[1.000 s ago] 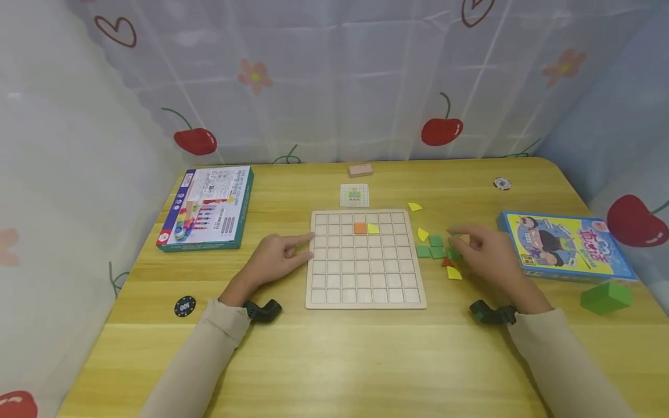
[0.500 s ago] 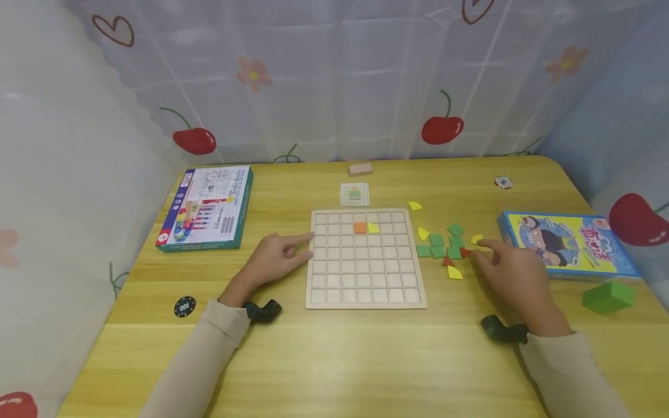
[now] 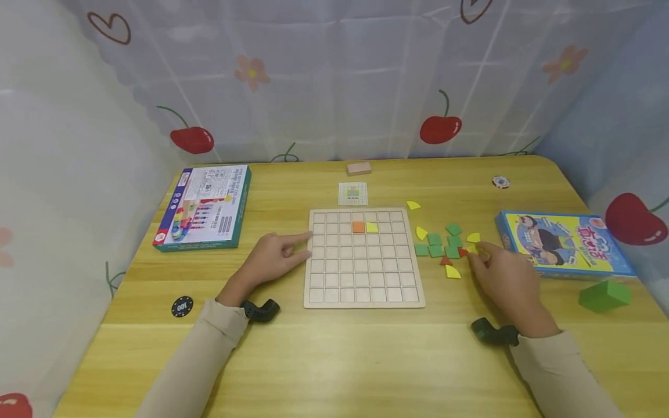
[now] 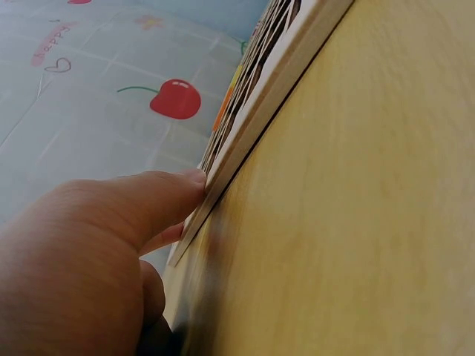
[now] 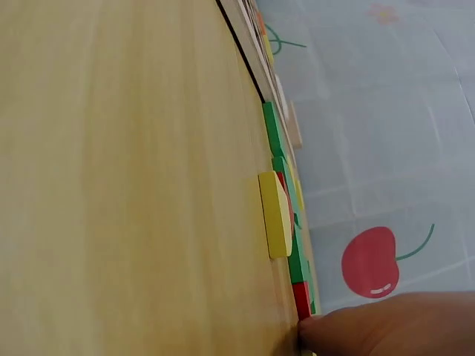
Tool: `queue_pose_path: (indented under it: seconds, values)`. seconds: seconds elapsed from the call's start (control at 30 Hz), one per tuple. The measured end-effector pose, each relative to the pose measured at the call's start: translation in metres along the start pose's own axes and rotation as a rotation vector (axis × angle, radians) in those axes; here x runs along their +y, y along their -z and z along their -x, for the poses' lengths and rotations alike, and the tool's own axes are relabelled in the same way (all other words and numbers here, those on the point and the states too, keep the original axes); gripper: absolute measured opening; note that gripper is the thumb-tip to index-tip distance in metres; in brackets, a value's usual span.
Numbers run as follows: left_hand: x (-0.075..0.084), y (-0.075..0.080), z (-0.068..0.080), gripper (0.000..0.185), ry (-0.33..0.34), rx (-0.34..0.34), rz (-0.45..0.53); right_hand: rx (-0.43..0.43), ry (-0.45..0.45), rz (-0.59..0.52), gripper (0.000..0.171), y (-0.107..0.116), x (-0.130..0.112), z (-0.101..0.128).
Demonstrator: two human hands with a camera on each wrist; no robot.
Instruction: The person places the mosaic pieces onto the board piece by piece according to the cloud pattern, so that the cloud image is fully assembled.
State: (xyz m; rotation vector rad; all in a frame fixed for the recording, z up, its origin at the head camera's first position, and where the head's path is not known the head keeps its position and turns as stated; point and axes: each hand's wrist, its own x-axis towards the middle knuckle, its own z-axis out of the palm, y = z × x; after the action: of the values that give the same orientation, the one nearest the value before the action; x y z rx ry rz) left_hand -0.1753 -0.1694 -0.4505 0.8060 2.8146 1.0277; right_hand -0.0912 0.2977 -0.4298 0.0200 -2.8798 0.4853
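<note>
A wooden grid board lies mid-table with an orange tile and a yellow tile side by side in its second row. My left hand rests on the table, its index finger straight against the board's left edge. Loose green squares, red triangles and yellow quarter pieces lie right of the board. My right hand sits at their right side, fingertips pinching a small yellow piece next to a red one. A yellow piece lies flat nearby.
A pattern card and a pink block lie behind the board. A game box sits at the left, a blue box and green block at the right. Poker chips lie near both sides.
My right hand drew back from over the green pieces toward the right, then closed its fingertips on a small yellow piece. The left hand stayed put.
</note>
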Motion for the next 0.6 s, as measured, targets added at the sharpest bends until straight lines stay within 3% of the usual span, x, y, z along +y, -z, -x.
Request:
queue_pose_path:
  seconds: [0.6]
  values:
    - [0.0024, -0.0002, 0.0016, 0.045, 0.011, -0.005, -0.011, -0.002, -0.003, -0.025, 0.036, 0.0004, 0.0017, 0.0012]
